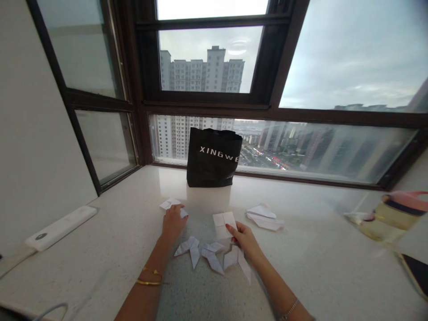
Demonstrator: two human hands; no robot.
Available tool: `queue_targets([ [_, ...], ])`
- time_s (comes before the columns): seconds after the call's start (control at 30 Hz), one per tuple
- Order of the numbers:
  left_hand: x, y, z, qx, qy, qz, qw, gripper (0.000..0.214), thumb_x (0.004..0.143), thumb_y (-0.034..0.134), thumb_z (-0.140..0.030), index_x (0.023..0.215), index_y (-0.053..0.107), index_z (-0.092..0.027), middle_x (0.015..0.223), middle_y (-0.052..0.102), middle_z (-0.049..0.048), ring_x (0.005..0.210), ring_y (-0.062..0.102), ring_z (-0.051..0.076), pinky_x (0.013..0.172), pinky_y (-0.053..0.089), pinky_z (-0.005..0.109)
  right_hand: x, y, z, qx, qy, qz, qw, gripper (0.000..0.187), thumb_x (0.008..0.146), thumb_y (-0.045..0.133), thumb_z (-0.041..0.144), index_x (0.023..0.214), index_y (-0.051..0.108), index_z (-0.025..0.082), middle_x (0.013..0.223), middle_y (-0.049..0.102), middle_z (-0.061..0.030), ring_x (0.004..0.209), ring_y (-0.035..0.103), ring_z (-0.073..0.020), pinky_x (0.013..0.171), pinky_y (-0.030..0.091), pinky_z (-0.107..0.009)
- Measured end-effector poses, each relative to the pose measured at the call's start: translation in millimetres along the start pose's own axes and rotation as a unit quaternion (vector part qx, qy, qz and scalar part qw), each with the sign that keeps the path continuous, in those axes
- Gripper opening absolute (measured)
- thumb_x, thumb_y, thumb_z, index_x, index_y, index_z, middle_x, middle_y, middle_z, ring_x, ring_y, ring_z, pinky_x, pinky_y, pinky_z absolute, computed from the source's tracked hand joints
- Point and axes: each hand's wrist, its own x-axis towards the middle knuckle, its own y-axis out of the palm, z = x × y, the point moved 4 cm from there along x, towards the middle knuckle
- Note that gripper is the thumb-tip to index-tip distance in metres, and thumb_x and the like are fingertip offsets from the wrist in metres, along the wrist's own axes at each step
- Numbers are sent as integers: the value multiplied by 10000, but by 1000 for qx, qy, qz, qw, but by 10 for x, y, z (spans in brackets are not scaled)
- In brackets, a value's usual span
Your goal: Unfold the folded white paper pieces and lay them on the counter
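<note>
My right hand (246, 238) pinches a flat square of folded white paper (223, 224) by its right edge, thumb on top. Over to the left, my left hand (173, 222) is closed over another folded white paper (169, 203) on the counter; its fingers hide part of it. Nearer to me lie several paper shapes: a winged folded piece (192, 250) on the left, a similar folded piece (213, 257) in the middle, and a third folded piece (239, 261) just below my right hand. A paper plane (264, 216) rests right of the held square.
A black bag (214, 158) stands upright by the window. A white power strip (62, 228) with a cord lies at left. On the right are a pink-lidded bottle (393, 216) and a dark phone (416, 272). Dark window frames (207, 109) edge the pale counter (113, 263).
</note>
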Motion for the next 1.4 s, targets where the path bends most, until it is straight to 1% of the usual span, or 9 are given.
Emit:
queue_targets([
  [0.13, -41, 72, 97, 98, -12, 27, 995, 366, 724, 541, -249, 1078, 528, -158, 1069, 545, 110, 1004, 494, 254, 809, 386, 337, -21, 27, 0, 15, 8, 8, 1000, 394, 549, 638, 528, 636, 586, 148, 478, 478, 46, 400, 342, -57, 413, 228, -203],
  [0.33, -14, 29, 84, 74, 5, -9, 997, 309, 853, 306, -207, 927, 591, -115, 962, 594, 118, 879, 549, 191, 773, 394, 285, -49, 68, 26, 40, -4, 30, 999, 428, 570, 609, 569, 598, 559, 145, 484, 470, 43, 415, 344, -57, 432, 231, -205],
  [0.43, -22, -1, -67, 28, 63, -25, 997, 305, 846, 325, -224, 904, 613, -143, 951, 613, 89, 899, 542, 186, 814, 381, 292, -55, 72, 36, 49, -3, 25, 998, 441, 554, 612, 586, 587, 557, 150, 477, 475, 43, 413, 348, -60, 433, 243, -206],
  [0.57, -60, 49, -291, -49, 154, 19, 987, 292, 831, 372, -308, 837, 636, -184, 946, 628, 51, 913, 543, 166, 857, 366, 276, -38, 26, 11, 60, -7, -4, 998, 449, 576, 584, 605, 567, 556, 157, 468, 483, 36, 410, 354, -64, 424, 244, -204],
  [0.8, -64, 111, -44, 50, -35, -11, 998, 373, 764, 442, -456, 857, 611, -137, 934, 585, 135, 932, 520, 262, 813, 360, 365, -2, -36, -26, 70, -22, -32, 997, 444, 601, 570, 600, 562, 582, 158, 481, 522, 16, 414, 383, -72, 426, 268, -207],
  [1.0, -162, 312, -154, 31, -20, 70, 997, 379, 650, 547, -513, 763, 611, -157, 940, 577, 132, 962, 505, 288, 798, 364, 367, -19, 18, 2, 98, 3, -13, 995, 378, 503, 707, 469, 693, 630, 151, 567, 603, 8, 441, 441, -75, 458, 331, -203],
  [1.1, -159, 347, -224, -60, -24, 77, 995, 308, 637, 584, -443, 735, 581, -151, 919, 581, 120, 933, 520, 273, 780, 383, 365, -21, 30, 13, 128, 5, -6, 992, 392, 489, 730, 423, 762, 631, 161, 628, 633, 3, 472, 483, -83, 491, 369, -210],
  [1.2, -148, 379, -320, -272, -30, 101, 957, 303, 670, 565, -441, 744, 520, -151, 818, 595, 71, 796, 567, 198, 706, 432, 315, -18, -4, 26, 151, 6, -35, 988, 339, 505, 727, 420, 689, 609, 161, 568, 604, 18, 477, 496, -86, 505, 378, -209],
  [1.4, -279, 397, -579, -598, -111, 152, 779, 481, 615, 651, -464, 941, 426, -190, 816, 629, 27, 676, 605, 146, 588, 495, 285, -49, -19, 107, 205, 5, -47, 978, 321, 546, 698, 452, 644, 580, 171, 614, 599, 7, 521, 518, -98, 476, 368, -204],
])
